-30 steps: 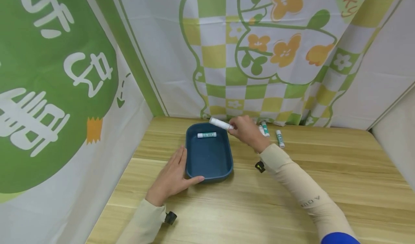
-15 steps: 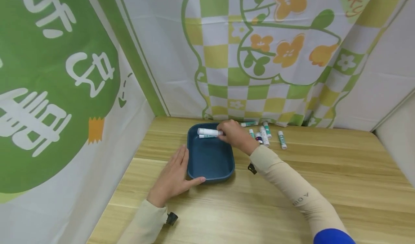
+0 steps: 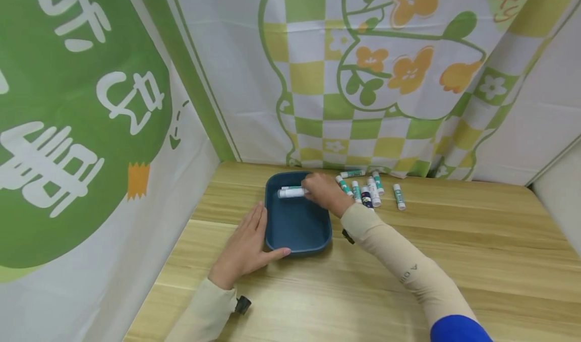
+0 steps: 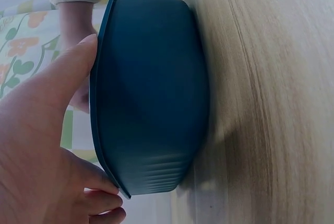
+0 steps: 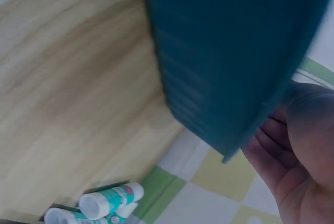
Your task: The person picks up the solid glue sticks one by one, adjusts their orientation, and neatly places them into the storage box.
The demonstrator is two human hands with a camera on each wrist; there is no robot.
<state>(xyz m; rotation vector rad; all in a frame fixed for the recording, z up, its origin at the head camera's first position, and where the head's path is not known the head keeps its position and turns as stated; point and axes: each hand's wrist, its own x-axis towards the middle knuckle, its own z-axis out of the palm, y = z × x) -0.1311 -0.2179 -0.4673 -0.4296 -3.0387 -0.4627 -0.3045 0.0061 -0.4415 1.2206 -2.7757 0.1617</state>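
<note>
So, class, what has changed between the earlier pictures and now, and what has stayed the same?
The right hand has carried the white tube left and down into the tray, close to the green-and-white tube there, without letting go. The left hand stays against the tray; the far-right tube stays on the table.

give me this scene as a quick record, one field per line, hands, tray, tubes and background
left hand: thumb and fingers against the rim of the blue tray
right hand: holds a white tube at the tray's far end; contact with the bottom unclear
also in tray: another tube, mostly hidden behind the held one
right of tray: loose tube cluster, mostly green-labelled, including one dark blue tube
set apart: rightmost tube, green-labelled
surface: wood-grain table
background: patterned curtain
</note>
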